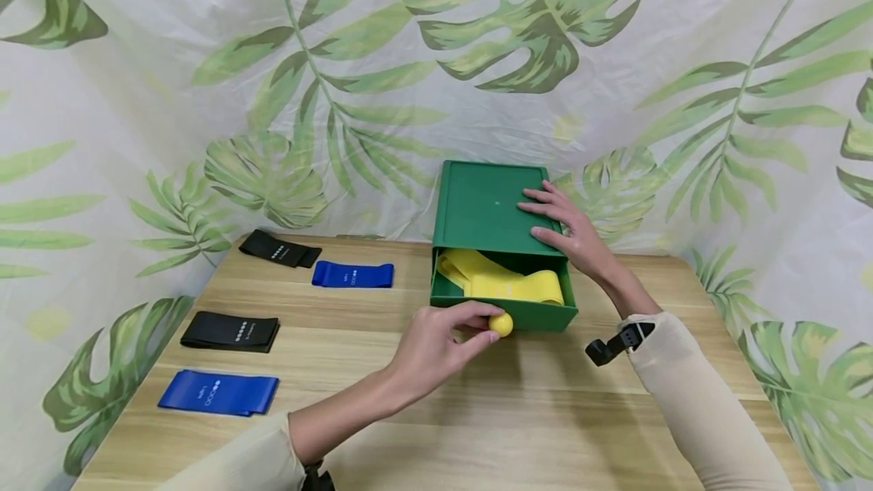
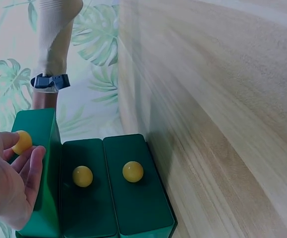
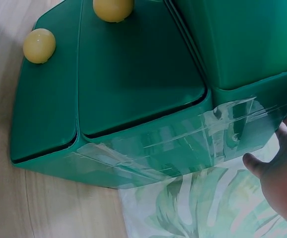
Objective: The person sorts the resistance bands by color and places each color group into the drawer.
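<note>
Two hands are on my feed. The left grip (image 1: 436,343) pinches the yellow knob (image 1: 501,324) on the front of the top drawer (image 1: 544,317), which stands pulled out of the green cabinet (image 1: 487,203) with yellow bands (image 1: 518,286) inside. The right grip (image 1: 573,232) holds nothing, its fingers spread on the cabinet's top near the right edge. I see black bands (image 1: 232,330) and blue bands (image 1: 218,392) on the table (image 1: 546,415), left of the cabinet. Two lower drawers (image 2: 84,208) sit pushed in.

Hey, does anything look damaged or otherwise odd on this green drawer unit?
Yes: what looks like wrinkled clear tape runs across the joints on the right side of the green drawer unit, which looks makeshift. Nothing looks spilled.
</note>
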### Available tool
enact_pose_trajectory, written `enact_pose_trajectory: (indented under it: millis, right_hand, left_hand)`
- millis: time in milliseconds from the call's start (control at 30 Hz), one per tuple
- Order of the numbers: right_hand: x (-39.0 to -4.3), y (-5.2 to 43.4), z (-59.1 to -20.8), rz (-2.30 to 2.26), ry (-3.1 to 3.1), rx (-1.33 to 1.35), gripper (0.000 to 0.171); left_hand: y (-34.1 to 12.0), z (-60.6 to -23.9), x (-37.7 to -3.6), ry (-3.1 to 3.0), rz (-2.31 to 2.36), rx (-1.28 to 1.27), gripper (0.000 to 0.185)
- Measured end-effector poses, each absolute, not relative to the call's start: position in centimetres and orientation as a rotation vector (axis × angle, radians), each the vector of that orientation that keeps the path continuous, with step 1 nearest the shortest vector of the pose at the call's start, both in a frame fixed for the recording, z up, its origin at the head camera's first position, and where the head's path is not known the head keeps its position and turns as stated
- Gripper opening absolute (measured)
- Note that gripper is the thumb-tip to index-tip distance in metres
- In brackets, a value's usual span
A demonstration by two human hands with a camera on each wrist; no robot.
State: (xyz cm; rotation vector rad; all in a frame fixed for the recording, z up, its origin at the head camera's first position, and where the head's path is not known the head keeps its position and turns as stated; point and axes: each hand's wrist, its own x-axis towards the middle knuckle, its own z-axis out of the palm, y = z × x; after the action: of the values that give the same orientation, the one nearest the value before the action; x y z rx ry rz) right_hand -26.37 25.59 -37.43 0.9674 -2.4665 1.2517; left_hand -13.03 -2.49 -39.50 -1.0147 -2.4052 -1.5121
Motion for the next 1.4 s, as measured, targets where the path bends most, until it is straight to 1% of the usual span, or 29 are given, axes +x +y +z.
enact_pose_trajectory:
  millis: [200, 400, 633, 900, 1400]
  right_hand:
    - [-25.9, 25.1, -36.9, 1.241, -2.470, 0.965, 0.043]
    - [-24.2, 24.1, -35.0, 1.269, -2.486, 0.977, 0.043]
    - [-25.9, 25.1, -36.9, 1.207, -2.506, 0.981, 0.044]
    - [-23.6, 23.8, -34.0, 1.218, -2.543, 0.977, 0.044]
    - [-24.0, 24.4, -33.0, 1.172, -2.598, 0.994, 0.048]
  left_hand:
    - [-2.2, -39.6, -13.6, -2.386, -1.546, -0.975, 0.023]
    - [-2.1, -39.8, -14.2, -2.377, -1.544, -0.922, 0.024]
    - [-1.8, -40.1, -15.2, -2.383, -1.558, -0.858, 0.026]
    - [-1.4, -40.4, -16.3, -2.383, -1.579, -0.830, 0.028]
    - [-0.9, -40.6, -17.9, -2.331, -1.619, -0.821, 0.028]
